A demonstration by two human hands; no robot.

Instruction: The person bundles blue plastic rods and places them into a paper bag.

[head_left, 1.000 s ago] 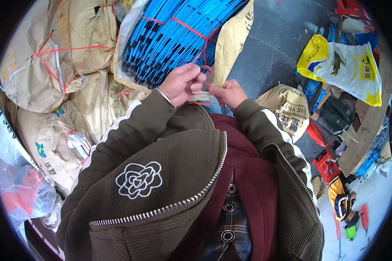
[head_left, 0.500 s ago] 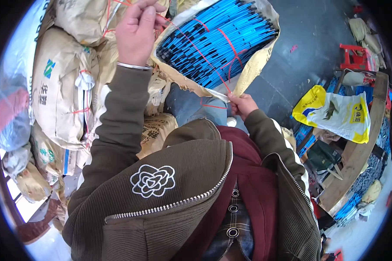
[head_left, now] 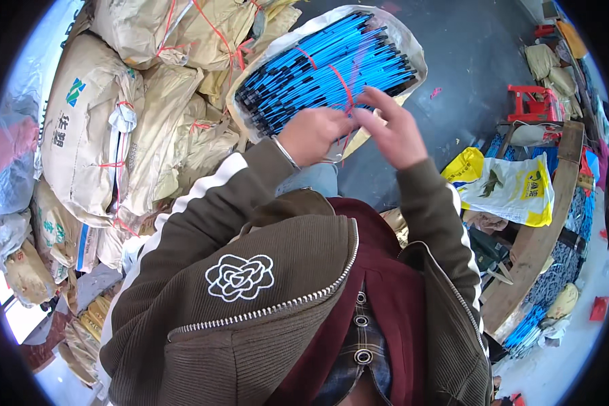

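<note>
A paper sack stands open in front of me, packed with thin blue sticks that have black ends. Red string lies across the sticks, and a loose end hangs below my hands. At the sack's near edge, my left hand is closed, its fingertips pinching the red string. Close beside it on the right is my right hand, with thumb and forefinger spread apart near the same string. A faint, blurred stretch of string rises over the sticks.
Full tan sacks tied with red string crowd the left side. To the right are a yellow and white bag, a curved wooden board and a red plastic stool. Dark floor lies beyond the sack.
My left hand has come down and right from the upper left, where it drew the string taut. My right hand has let go of the sack's edge and moved up beside it.
</note>
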